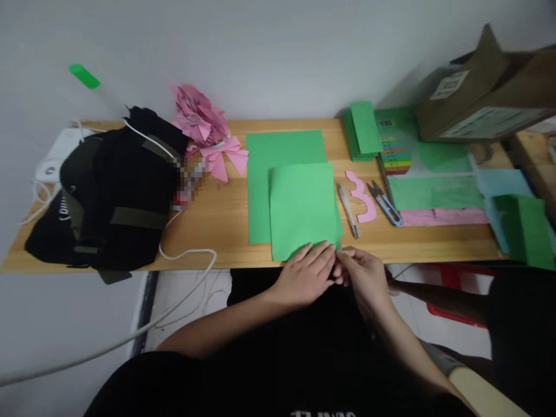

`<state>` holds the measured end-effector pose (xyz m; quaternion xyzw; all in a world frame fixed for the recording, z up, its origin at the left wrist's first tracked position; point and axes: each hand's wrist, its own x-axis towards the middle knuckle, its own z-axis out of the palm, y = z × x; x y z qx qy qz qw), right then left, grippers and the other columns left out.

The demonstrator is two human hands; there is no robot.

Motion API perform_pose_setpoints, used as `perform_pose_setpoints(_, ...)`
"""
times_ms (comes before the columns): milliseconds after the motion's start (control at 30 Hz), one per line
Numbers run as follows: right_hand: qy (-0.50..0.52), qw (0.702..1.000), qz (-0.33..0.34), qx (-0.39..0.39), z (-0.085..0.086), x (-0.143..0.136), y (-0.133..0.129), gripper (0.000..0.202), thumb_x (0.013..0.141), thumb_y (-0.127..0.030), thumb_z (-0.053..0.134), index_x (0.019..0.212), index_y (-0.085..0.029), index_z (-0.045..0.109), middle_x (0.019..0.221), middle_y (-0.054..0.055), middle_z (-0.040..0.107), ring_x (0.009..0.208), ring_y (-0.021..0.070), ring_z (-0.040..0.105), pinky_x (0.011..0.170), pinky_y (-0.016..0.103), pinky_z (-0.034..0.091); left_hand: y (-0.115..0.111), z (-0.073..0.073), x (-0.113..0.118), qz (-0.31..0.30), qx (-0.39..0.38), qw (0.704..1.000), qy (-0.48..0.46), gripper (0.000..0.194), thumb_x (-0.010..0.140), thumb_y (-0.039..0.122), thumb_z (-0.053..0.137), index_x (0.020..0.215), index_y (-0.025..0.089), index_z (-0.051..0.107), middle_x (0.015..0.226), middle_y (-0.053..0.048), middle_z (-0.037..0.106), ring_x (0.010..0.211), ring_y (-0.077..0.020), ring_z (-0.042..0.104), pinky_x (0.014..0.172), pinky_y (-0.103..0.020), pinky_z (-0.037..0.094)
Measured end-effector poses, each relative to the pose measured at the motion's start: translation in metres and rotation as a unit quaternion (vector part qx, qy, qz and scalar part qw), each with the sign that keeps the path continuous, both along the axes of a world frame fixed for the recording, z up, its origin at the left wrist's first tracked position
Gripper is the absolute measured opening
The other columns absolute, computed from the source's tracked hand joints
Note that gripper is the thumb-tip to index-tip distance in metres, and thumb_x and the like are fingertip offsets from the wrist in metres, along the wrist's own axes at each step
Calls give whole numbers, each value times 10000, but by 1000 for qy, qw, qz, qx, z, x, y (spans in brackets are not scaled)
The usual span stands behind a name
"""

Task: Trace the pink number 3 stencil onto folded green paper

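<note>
A green paper sheet [302,208], apparently folded, lies at the front edge of the wooden table, partly over a larger green sheet [284,147]. Across its lower edge my left hand [306,273] rests flat, fingers stretched out. My right hand [365,275] pinches the sheet's lower right corner between thumb and fingers; the exact grip is partly hidden. Just right of the paper are a slim clear-handled craft knife [348,211], a wavy pink paper cutout [361,197] and blue thread snips [386,204].
Left stands a black bag [117,191] beside crumpled pink paper [200,116]. A white cable [191,252] hangs over the table edge. Right are stacked green paper pieces [364,130], paper packs [434,191] and a cardboard box [490,98]. Another person's arm [443,298] is close by.
</note>
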<state>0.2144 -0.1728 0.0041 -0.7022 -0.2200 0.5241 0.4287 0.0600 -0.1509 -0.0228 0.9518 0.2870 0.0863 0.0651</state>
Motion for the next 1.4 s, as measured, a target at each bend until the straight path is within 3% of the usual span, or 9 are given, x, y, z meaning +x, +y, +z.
perform_pose_setpoints(233,-40,998,36,-23,-4,5,0,494,588,-605,768,680,-171,551,421,12,608,291,100,511,308,160,332,-1,3,-11,68,52,996,-3,525,1004,485,421,1348,115,564,1440,-88,556,1360,-225,485,1116,-378,385)
perform_pose_setpoints(467,-53,996,63,-41,-1,8,0,471,624,-593,737,710,-184,519,423,0,612,297,98,520,318,153,341,38,15,-77,161,4,987,-25,396,1022,338,394,1233,132,657,1377,-142,602,1311,-299,530,1060,-531,433)
perform_pose_setpoints(633,-64,994,74,-48,5,7,3,479,607,-606,724,693,-197,492,407,-2,600,291,100,512,312,160,330,62,12,-103,144,19,987,-67,334,988,325,473,1143,149,711,1338,-153,627,1297,-324,543,1019,-513,486)
perform_pose_setpoints(767,-61,995,69,-43,5,5,4,465,605,-594,721,694,-198,494,403,-3,597,282,100,504,309,165,333,58,24,-83,158,48,985,-54,302,967,295,519,1049,94,729,1346,-206,604,1307,-359,529,1041,-532,468)
perform_pose_setpoints(867,-55,997,54,-26,1,2,2,423,635,-558,714,699,-198,501,415,-11,601,285,95,503,309,164,332,48,33,-50,119,13,991,-62,302,976,222,494,1185,88,666,1358,-179,604,1309,-315,532,1088,-520,435)
perform_pose_setpoints(967,-46,997,52,-29,-1,-1,1,404,631,-540,714,684,-197,508,412,-13,597,280,95,497,304,166,332,40,29,-17,41,-33,996,-76,290,988,190,462,1191,131,660,1373,-130,603,1321,-263,523,1093,-477,441)
perform_pose_setpoints(1067,-38,997,54,-33,0,-3,3,399,632,-542,703,666,-194,510,405,-7,594,275,94,491,303,169,335,36,19,4,26,-42,996,-70,271,980,172,475,1168,129,666,1342,-113,628,1284,-243,552,1066,-432,469)
perform_pose_setpoints(1333,-26,995,89,-30,3,5,2,357,720,-532,645,691,-195,533,414,-8,583,287,106,485,308,187,312,35,8,6,37,-23,993,-106,262,979,156,464,1128,143,680,1301,-98,656,1240,-237,585,1036,-428,491)
perform_pose_setpoints(1400,-88,994,71,-7,3,10,-5,311,788,-494,605,749,-186,581,469,-1,612,322,114,505,341,213,363,34,9,6,38,-34,994,-99,271,982,152,457,1146,141,673,1312,-109,649,1265,-238,568,1051,-438,478)
